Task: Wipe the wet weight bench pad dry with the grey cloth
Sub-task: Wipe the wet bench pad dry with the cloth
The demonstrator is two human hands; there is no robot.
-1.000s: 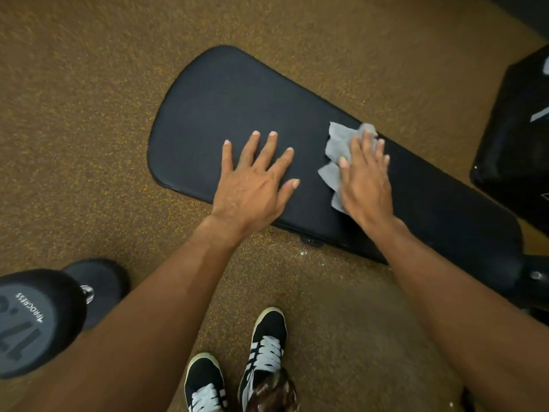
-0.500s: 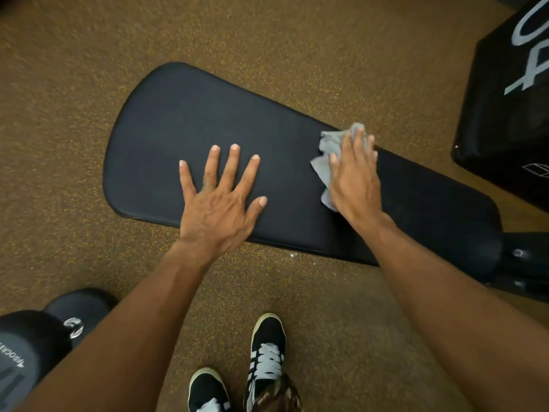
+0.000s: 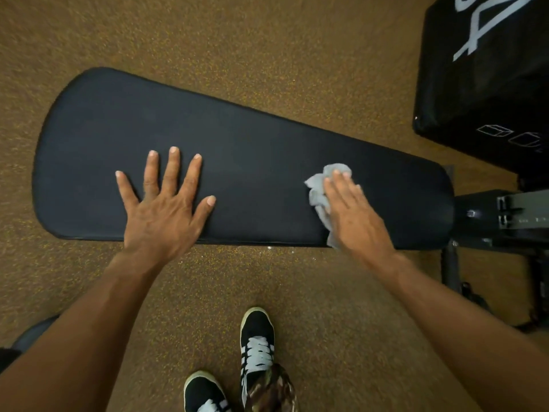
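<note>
Right hand [image 3: 355, 217] lying flat, fingers straight, pressing grey cloth [image 3: 319, 195] onto bench pad [image 3: 252, 162] near its narrow end; left hand [image 3: 165, 209] resting splayed, holding nothing, by near edge.

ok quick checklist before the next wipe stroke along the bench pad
1. Grey cloth pressed under right hand: ok.
2. Left hand flat on bench pad, bracing: ok.
3. Pad bare between the hands: ok.
4. Cloth spread flat: not ok, bunched.
5. Pad dry: cannot tell.
6. Black box apart from pad: ok.
</note>
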